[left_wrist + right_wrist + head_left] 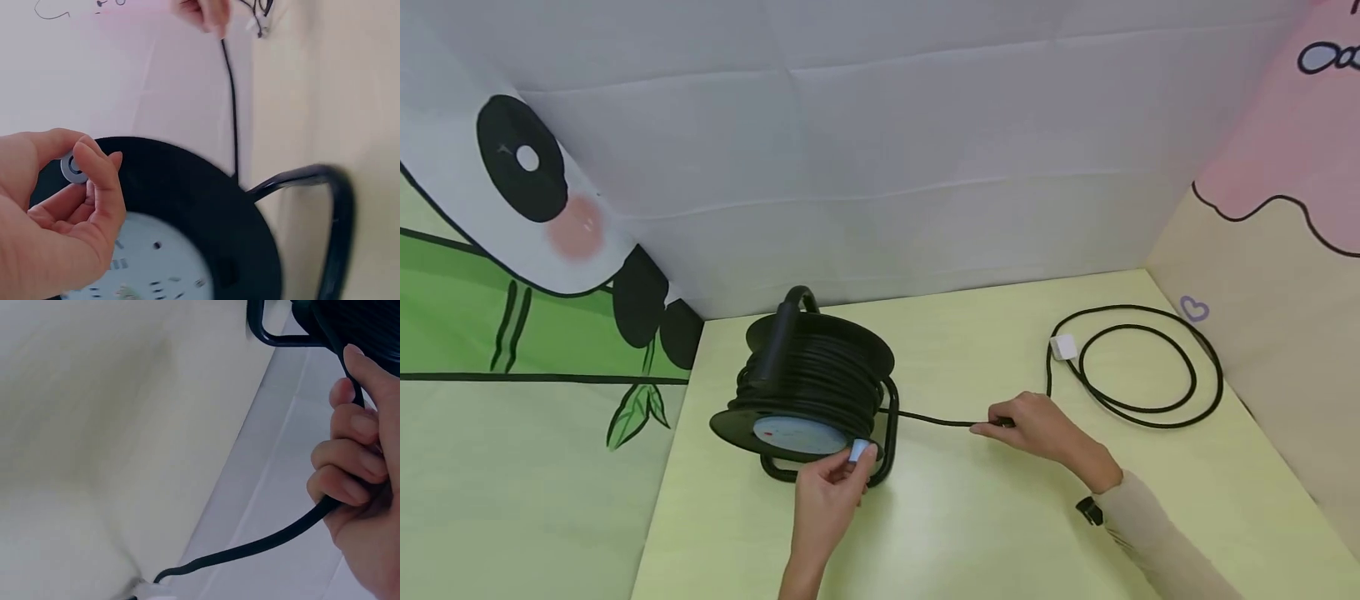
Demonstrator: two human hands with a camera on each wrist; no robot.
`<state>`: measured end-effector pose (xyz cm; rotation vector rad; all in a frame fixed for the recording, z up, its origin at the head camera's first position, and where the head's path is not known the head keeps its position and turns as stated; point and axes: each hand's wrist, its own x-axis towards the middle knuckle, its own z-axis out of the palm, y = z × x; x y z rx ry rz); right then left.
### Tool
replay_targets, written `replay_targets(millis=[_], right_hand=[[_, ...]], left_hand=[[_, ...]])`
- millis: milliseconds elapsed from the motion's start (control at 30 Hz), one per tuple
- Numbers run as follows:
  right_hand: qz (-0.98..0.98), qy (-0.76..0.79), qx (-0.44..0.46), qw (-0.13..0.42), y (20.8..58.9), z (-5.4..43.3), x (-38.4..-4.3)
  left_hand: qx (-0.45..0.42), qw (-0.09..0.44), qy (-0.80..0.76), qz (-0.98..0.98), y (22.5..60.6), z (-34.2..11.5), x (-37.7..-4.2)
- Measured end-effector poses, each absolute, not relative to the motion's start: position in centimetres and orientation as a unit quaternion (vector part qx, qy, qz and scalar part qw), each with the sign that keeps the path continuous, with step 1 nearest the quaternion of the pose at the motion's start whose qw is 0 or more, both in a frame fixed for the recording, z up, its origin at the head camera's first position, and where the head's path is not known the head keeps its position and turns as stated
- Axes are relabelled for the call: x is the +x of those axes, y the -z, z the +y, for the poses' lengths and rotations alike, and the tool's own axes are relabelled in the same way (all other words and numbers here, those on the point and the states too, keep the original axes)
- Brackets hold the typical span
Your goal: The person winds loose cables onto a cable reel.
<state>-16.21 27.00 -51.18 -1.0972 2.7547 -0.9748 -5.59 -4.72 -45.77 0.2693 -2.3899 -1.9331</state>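
Observation:
A black cable reel stands on the table, wound with black cable, with a pale blue socket face toward the front. My left hand pinches the small light-blue crank knob at the reel's lower right rim; the left wrist view shows the knob's round end between thumb and fingers. From the reel a cable runs out to the right. My right hand grips this cable, with fingers curled round it in the right wrist view.
Beyond the right hand the cable lies in loose loops on the table, with a white plug at the loops' left side. A tubular black frame supports the reel. Printed cloth walls enclose the table's back and sides.

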Motion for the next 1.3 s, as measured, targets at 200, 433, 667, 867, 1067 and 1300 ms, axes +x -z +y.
replay_targets(millis=[200,433,667,867,1067,1300], right_hand=[[0.880,0.297,-0.370,-0.032,49.8,27.8,-18.5],[0.881,0.259,-0.387,-0.081,47.3,28.8,-21.1],[0.895,0.231,-0.363,-0.115,46.0,31.9,-22.0],[0.908,0.232,-0.333,-0.101,45.9,34.2,-21.0],[0.914,0.238,-0.310,-0.111,46.3,35.5,-20.6],[0.934,0.238,-0.257,-0.071,46.9,37.3,-19.6]], left_hand=[[0.089,0.026,0.632,-0.769,47.6,-4.1,-5.6],[0.107,-0.001,0.651,-0.751,49.3,-3.7,-5.7],[0.139,0.003,0.618,-0.774,52.5,-5.2,-5.8],[0.164,0.010,0.603,-0.781,54.7,-7.8,-5.9],[0.188,0.028,0.584,-0.789,55.5,-9.8,-6.0],[0.218,0.049,0.565,-0.794,55.8,-11.8,-6.4]])
